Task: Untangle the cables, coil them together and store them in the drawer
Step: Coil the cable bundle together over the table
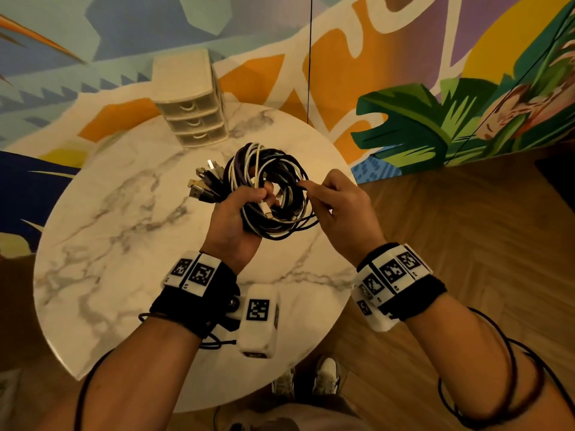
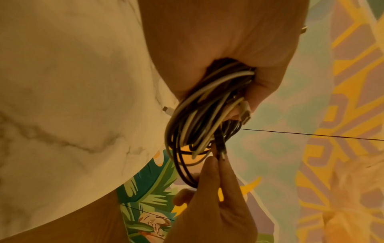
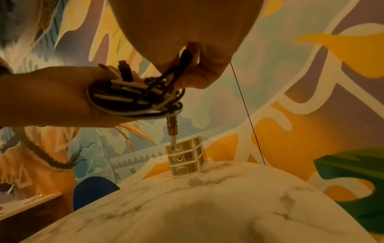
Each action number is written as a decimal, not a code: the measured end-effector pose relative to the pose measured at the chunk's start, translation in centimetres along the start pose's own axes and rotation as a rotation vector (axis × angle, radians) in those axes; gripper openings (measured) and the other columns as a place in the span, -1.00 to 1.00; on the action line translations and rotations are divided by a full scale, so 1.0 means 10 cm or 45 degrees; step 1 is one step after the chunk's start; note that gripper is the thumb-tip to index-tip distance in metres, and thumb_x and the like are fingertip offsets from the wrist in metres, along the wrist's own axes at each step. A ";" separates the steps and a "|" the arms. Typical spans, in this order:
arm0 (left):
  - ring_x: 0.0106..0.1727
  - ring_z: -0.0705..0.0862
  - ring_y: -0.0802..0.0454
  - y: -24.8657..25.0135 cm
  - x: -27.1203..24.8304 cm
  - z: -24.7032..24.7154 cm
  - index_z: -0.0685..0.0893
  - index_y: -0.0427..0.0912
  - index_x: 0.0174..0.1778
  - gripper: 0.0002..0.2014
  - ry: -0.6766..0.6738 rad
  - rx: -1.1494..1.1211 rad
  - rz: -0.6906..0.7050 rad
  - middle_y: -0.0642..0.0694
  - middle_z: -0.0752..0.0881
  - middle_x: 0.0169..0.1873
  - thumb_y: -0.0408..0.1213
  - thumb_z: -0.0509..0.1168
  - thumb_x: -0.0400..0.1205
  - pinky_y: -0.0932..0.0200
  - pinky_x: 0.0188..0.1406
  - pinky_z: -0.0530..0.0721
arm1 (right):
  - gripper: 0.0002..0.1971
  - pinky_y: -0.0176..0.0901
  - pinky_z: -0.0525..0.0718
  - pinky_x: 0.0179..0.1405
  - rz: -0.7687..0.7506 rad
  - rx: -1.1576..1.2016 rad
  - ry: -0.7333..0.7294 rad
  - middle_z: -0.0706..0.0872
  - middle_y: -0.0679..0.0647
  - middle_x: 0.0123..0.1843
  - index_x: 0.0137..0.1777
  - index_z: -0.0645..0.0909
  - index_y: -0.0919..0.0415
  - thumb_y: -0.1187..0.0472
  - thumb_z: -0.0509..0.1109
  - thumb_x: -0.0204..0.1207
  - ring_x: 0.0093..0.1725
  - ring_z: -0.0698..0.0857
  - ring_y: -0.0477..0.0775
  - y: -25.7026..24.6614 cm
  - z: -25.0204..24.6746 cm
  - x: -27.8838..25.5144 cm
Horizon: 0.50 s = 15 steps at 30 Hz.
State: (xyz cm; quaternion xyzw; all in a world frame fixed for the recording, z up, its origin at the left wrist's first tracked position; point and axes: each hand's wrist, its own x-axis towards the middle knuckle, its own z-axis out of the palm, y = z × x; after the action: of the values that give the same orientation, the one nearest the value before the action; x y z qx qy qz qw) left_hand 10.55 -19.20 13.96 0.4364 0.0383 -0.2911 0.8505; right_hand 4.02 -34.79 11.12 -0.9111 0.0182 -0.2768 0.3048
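Head view: left hand (image 1: 231, 217) grips cable coil (image 1: 273, 185), hiding part; right hand (image 1: 339, 209) pinches one strand.

Glossy marble table (image 1: 93, 244), plastic drawer unit (image 1: 189, 98), wood floor (image 1: 466, 213).

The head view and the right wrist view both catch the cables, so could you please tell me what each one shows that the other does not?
Only the head view shows the whole coil of cables as a ring, the fan of plugs sticking out on its left, both wristbands and the wooden floor.

Only the right wrist view shows one plug dangling below the coil.

Both show the left hand gripping the coil, the right hand pinching a dark cable, the closed drawer unit and the marble table.
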 end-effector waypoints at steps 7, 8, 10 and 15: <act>-0.37 0.64 0.11 -0.05 0.01 -0.02 0.60 -0.22 -0.14 -0.83 0.074 -0.004 0.013 -0.06 0.65 -0.33 -0.51 0.13 0.58 0.14 -0.06 0.64 | -0.74 -0.12 0.41 -0.45 0.157 -0.012 0.019 0.34 -0.03 -0.29 0.10 0.76 0.21 0.27 0.31 0.49 -0.41 0.46 0.09 -0.10 0.02 0.06; -0.38 0.66 0.10 -0.06 0.00 -0.01 0.65 -0.23 -0.19 -0.79 0.079 0.013 0.010 -0.06 0.67 -0.35 -0.52 0.13 0.58 0.13 -0.07 0.64 | -0.73 -0.13 0.40 -0.46 0.145 -0.030 0.015 0.35 -0.01 -0.29 0.10 0.75 0.23 0.27 0.30 0.48 -0.41 0.48 0.10 -0.13 0.03 0.07; -0.37 0.70 0.08 -0.08 -0.03 0.04 0.74 -0.21 -0.31 -0.69 0.048 0.056 -0.013 -0.07 0.70 -0.39 -0.54 0.14 0.58 0.12 -0.13 0.69 | -0.74 -0.16 0.38 -0.49 0.075 -0.081 -0.004 0.40 0.04 -0.30 0.08 0.75 0.27 0.29 0.31 0.46 -0.42 0.52 0.15 -0.21 0.05 0.14; -0.32 0.66 0.05 -0.04 -0.02 0.07 0.69 -0.24 -0.19 -0.83 0.002 0.079 -0.039 -0.09 0.69 -0.33 -0.52 0.21 0.51 0.13 -0.16 0.70 | -0.81 -0.07 0.58 -0.52 -0.032 -0.108 0.036 0.65 0.17 -0.23 0.05 0.74 0.27 0.28 0.37 0.49 -0.39 0.63 0.24 -0.21 0.10 0.28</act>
State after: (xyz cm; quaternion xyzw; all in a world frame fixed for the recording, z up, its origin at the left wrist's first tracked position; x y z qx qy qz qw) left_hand 10.05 -19.76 14.19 0.4622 0.0365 -0.3050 0.8319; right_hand 6.58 -33.12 13.01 -0.9194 0.0229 -0.2924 0.2620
